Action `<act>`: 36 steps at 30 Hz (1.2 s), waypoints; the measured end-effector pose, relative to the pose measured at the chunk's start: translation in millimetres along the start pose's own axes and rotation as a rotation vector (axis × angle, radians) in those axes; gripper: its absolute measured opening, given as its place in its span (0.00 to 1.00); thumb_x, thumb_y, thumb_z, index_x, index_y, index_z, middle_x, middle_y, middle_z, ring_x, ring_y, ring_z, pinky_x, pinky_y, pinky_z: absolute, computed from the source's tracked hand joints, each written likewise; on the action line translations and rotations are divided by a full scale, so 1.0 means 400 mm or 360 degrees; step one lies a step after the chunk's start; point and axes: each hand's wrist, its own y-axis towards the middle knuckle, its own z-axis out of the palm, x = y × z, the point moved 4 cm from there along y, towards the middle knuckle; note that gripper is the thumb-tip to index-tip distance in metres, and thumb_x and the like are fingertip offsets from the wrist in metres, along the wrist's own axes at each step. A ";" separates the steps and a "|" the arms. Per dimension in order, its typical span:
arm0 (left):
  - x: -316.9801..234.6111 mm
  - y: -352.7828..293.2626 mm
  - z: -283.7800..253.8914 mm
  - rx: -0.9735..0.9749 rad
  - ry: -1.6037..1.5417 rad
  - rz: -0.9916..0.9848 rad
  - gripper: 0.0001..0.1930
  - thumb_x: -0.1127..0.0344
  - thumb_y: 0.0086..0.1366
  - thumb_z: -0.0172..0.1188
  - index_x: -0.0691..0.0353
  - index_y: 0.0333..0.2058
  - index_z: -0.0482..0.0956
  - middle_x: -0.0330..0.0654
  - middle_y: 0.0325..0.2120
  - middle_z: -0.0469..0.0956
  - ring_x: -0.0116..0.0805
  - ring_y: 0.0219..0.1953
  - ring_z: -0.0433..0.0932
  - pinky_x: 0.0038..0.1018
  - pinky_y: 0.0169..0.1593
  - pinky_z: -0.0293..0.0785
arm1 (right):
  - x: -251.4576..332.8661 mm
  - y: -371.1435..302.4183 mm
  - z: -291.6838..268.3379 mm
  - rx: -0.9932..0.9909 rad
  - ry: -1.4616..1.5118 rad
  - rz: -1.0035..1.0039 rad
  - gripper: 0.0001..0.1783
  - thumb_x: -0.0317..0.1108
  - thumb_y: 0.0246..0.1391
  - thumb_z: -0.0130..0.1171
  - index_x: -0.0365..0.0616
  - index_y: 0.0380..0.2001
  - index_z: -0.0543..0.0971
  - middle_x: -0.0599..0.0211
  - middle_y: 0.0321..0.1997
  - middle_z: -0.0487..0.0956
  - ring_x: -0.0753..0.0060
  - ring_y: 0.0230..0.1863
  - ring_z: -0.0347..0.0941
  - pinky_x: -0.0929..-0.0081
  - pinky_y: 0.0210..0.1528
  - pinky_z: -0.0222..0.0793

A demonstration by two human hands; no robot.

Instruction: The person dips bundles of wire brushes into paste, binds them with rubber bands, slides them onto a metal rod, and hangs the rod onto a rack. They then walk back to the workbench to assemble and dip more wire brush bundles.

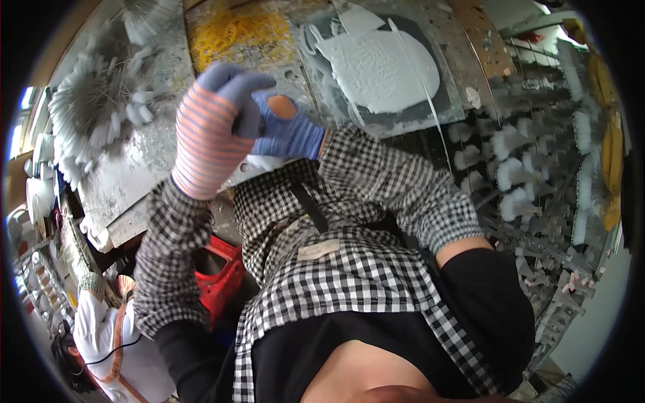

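Note:
My left hand (pixel 213 131), in a pink-and-grey striped glove with grey fingers, is raised over the near edge of the workbench. Its fingers curl down toward my right hand (pixel 290 134), which wears a blue glove with a hole showing bare skin. The two hands meet, the left partly covering the right one's fingers. Both look closed, and whatever may be between them is hidden. Beyond the right hand, a dark board (pixel 410 121) bears a broad patch of white paste (pixel 386 70). A long thin stick (pixel 421 77) lies across the paste.
Translucent bristle tufts (pixel 97 101) are heaped at left on the bench. Yellow curly strands (pixel 238 37) lie at the back. Right of me stands a rack of grey-white tufts (pixel 514 161). A red plastic stool (pixel 222 279) is below the bench; another person (pixel 124 342) works at lower left.

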 end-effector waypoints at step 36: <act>-0.081 0.393 0.351 -0.0020 -0.0317 0.0785 0.08 0.70 0.54 0.60 0.64 0.33 0.82 0.50 0.31 0.78 0.51 0.37 0.79 0.39 0.43 0.78 | -0.160 -0.084 -0.455 -0.2211 -0.2920 -0.0462 0.28 0.52 0.60 0.57 0.40 0.52 0.75 0.61 0.33 0.79 0.60 0.27 0.77 0.64 0.30 0.74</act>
